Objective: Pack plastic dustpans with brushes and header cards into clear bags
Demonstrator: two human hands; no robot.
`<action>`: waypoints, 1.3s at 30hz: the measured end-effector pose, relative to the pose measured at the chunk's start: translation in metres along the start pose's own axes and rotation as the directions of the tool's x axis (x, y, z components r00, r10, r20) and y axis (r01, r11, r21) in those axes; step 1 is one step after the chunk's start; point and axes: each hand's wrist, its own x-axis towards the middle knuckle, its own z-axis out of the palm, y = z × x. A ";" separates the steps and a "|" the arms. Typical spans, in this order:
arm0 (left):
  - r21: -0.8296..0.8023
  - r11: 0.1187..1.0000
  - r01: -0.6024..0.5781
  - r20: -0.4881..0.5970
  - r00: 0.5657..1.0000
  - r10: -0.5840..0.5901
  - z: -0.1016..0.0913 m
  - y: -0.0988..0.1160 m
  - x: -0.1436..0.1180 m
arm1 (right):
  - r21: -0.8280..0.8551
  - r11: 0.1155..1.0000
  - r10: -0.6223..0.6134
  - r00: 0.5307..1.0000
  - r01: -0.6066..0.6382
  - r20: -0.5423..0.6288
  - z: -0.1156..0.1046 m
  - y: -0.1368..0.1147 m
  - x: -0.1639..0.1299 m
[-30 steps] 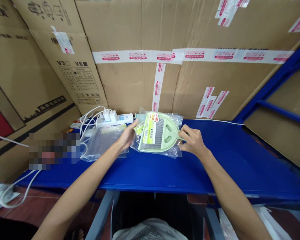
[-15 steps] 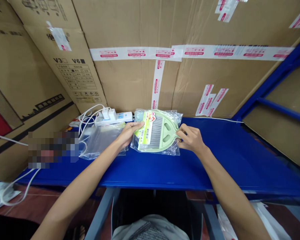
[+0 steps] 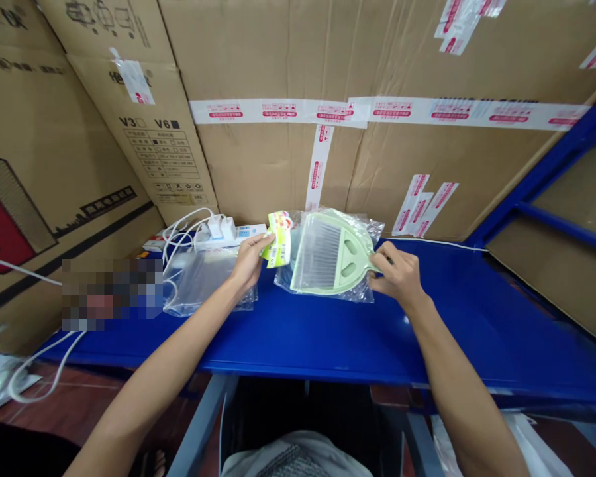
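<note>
Between the thumb and fingers of my left hand (image 3: pixel 251 262) is a yellow-green printed card label (image 3: pixel 279 242), held clear of the dustpan. My right hand (image 3: pixel 396 270) pinches the handle end of a pale green dustpan (image 3: pixel 353 232). A small brush with grey bristles (image 3: pixel 320 255) lies in the pan. Clear plastic wrap (image 3: pixel 367 291) spreads under and around the set; whether the set is inside it I cannot tell. The pan's wide edge points left, towards the label.
Clear plastic bags (image 3: pixel 203 281) lie on the blue table (image 3: pixel 308 344) left of my left hand. Behind them sits a white power strip (image 3: pixel 251 232) with plugs and cables. Large cardboard boxes (image 3: pixel 258 165) wall the back, and a blue metal frame (image 3: pixel 541 172) stands at right.
My left hand has drawn the label off the dustpan's front, leaving the bristles uncovered. My right hand and the dustpan have shifted slightly right. The camera view has tilted a little.
</note>
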 end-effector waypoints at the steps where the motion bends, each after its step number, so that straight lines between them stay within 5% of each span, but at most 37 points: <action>1: -0.008 0.999 -0.038 -0.034 0.999 0.038 -0.003 0.000 0.003 | -0.011 0.999 0.038 0.999 -0.038 -0.015 -0.002 0.007 -0.003; 5: 0.044 0.989 -0.141 -0.131 0.981 0.145 -0.014 -0.005 0.017 | -0.131 0.933 0.332 0.942 -0.334 -0.043 -0.016 0.042 -0.019; 11: 0.144 0.981 -0.129 -0.184 0.971 0.155 -0.020 -0.009 0.026 | -0.297 0.674 0.707 0.707 -0.676 -0.006 -0.040 0.078 -0.032; 18: 0.136 0.982 -0.128 -0.170 0.974 0.150 -0.009 -0.015 0.016 | -0.452 0.385 0.907 0.420 -0.805 0.024 -0.046 0.076 -0.034; 24: 0.154 0.984 -0.092 -0.082 0.991 0.105 0.000 -0.021 0.006 | -0.590 0.264 0.964 0.188 -0.763 0.188 -0.047 0.072 -0.034; 29: 0.203 0.978 -0.048 0.027 0.999 0.043 0.004 -0.026 0.001 | -0.695 0.275 0.939 0.031 -0.665 0.342 -0.039 0.056 -0.018; 36: 0.266 0.962 -0.069 0.300 0.954 -0.014 0.017 -0.037 -0.016 | -0.715 0.451 0.855 0.029 -0.535 0.517 -0.016 0.027 -0.006; 39: 0.264 0.960 -0.098 0.331 0.944 0.006 0.021 -0.037 -0.022 | -0.671 0.541 0.769 -0.024 -0.506 0.639 -0.014 0.026 -0.005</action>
